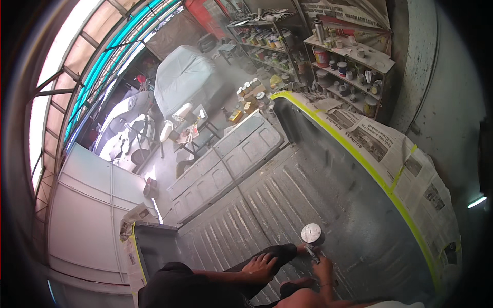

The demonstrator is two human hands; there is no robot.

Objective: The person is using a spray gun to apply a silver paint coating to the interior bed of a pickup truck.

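My right hand [323, 269] is closed around a spray gun [310, 251] low over the ribbed grey pickup bed [257, 197]. A round cup with a pale, stained top [312, 233] shows at the gun's far end; how the two join is hard to make out. My left hand [260, 267] lies on my dark-clothed leg, fingers stretched out and holding nothing. The bed's right side wall [339, 164] rises beyond the gun, its inner face grey and partly darker.
Newspaper [380, 138] and yellow-green tape [354, 152] cover the right rim. The lowered tailgate [226, 167] lies ahead, a thin line like a hose [224, 163] crossing it. Beyond stand a covered car [185, 79], a small stand [197, 136] and shelves of cans [349, 74].
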